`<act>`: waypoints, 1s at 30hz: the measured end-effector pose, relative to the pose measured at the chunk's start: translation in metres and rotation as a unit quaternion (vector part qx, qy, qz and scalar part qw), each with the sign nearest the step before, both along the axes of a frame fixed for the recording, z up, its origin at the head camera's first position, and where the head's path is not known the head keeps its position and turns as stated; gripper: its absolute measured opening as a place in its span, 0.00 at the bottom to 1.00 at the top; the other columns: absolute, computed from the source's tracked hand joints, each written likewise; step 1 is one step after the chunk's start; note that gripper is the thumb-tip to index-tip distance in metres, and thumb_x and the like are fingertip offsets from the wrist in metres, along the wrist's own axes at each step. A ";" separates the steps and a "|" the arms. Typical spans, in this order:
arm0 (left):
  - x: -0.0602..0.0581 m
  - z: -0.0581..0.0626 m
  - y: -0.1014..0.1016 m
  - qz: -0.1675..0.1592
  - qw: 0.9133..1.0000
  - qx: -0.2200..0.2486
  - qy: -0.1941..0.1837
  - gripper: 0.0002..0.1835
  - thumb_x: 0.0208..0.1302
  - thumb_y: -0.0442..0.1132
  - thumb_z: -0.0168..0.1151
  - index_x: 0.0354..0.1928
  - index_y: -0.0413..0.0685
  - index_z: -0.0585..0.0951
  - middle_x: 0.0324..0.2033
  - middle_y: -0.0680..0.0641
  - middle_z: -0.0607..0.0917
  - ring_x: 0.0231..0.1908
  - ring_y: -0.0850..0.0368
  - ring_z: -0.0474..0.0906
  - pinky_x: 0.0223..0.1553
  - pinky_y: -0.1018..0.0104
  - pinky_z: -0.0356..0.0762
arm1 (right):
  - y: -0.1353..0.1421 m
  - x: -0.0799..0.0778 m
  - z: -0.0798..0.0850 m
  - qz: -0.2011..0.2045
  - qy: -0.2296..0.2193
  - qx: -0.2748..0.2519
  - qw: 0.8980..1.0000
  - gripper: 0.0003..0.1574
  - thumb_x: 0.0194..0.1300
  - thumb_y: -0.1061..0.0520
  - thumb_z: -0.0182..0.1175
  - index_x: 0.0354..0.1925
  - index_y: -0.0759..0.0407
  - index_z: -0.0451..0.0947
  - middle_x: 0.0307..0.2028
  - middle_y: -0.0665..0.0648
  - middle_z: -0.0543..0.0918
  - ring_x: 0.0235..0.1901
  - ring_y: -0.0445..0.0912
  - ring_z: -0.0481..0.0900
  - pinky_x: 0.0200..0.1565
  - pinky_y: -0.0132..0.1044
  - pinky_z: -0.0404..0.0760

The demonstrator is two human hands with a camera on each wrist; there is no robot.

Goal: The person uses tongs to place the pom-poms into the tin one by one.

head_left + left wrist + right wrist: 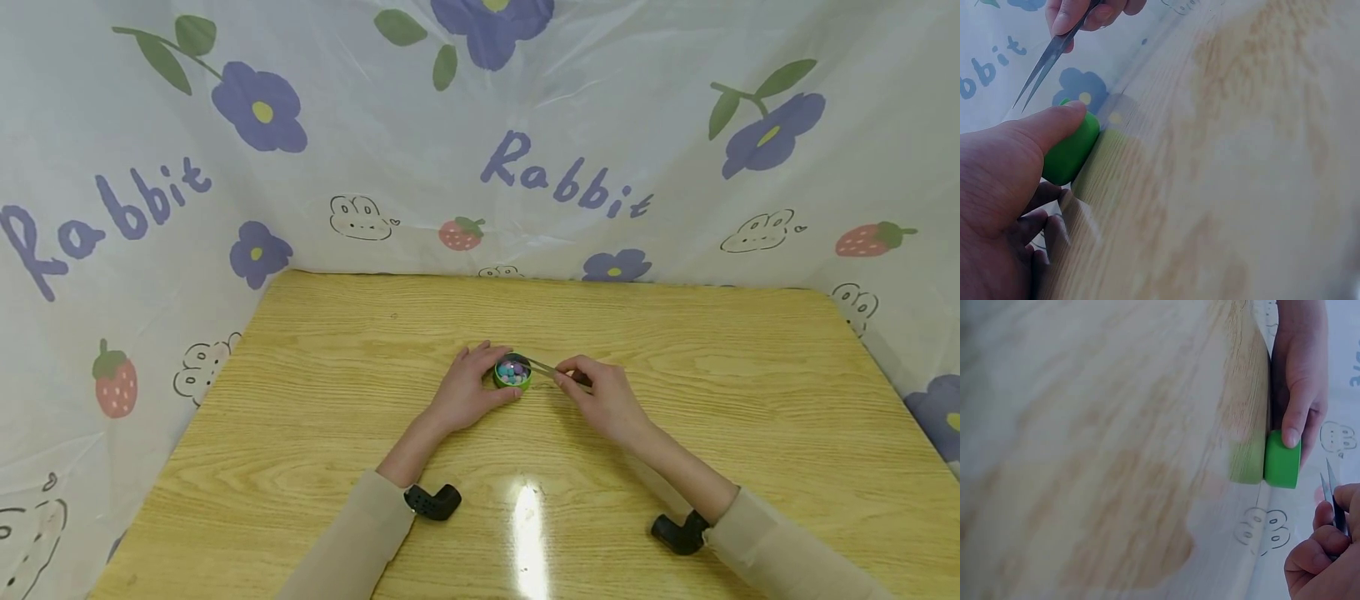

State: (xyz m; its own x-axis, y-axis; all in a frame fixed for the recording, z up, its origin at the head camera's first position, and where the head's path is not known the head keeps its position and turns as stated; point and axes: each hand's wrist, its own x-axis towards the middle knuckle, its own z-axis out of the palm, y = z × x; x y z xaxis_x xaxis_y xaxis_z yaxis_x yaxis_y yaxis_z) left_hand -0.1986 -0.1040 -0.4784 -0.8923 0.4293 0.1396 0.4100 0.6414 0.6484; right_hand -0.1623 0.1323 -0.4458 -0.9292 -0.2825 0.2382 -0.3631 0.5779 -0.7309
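A small round green container (513, 385) stands on the wooden table, filled with several pastel beads (512, 372) in pink, teal, purple and white. My left hand (474, 388) holds it from the left, thumb at the near side and fingers round the far side. In the left wrist view the thumb lies against the green wall (1074, 150). My right hand (603, 395) pinches metal tweezers (542, 367) between thumb and fingers, to the right of the container. The tweezers' tips are parted and point over the rim; nothing shows between them in the left wrist view (1038, 75).
The wooden table (337, 333) has a glossy top with a bright reflection near its front. A white cloth (420, 150) printed with flowers, rabbits and strawberries hangs behind and at the sides. Black wrist cameras (433, 502) sit by both beige sleeves.
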 end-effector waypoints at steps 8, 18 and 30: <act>0.000 0.000 0.001 0.000 1.000 0.002 0.001 0.38 0.57 0.55 0.67 0.67 0.46 0.69 0.63 0.47 0.72 0.68 0.48 0.56 0.70 0.51 0.39 | 0.004 0.001 0.000 -0.001 0.005 -0.002 1.000 0.10 0.68 0.54 0.58 0.42 0.56 0.81 0.25 0.54 0.81 0.23 0.39 0.76 0.30 0.36 0.78; 0.001 0.000 0.001 0.001 1.000 -0.001 -0.005 0.38 0.57 0.55 0.67 0.67 0.48 0.68 0.63 0.48 0.72 0.69 0.49 0.55 0.70 0.53 0.38 | 0.017 0.002 -0.003 -0.010 0.001 0.006 1.000 0.12 0.69 0.53 0.56 0.46 0.57 0.80 0.29 0.54 0.82 0.29 0.40 0.78 0.40 0.44 0.81; 0.001 -0.001 0.000 0.001 1.000 0.009 -0.006 0.38 0.57 0.55 0.67 0.67 0.47 0.68 0.63 0.48 0.72 0.69 0.49 0.55 0.70 0.53 0.38 | 0.038 0.004 -0.003 -0.026 0.007 0.016 1.000 0.10 0.69 0.58 0.56 0.45 0.60 0.80 0.28 0.55 0.81 0.27 0.42 0.75 0.38 0.44 0.80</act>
State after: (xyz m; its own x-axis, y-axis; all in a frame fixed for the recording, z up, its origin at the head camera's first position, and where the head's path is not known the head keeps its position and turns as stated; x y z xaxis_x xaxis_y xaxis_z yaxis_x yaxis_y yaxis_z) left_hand -0.1978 -0.1041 -0.4790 -0.8949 0.4250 0.1364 0.4009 0.6308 0.6644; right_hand -0.1583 0.1706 -0.4491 -0.9395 -0.2413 0.2432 -0.3420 0.6195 -0.7066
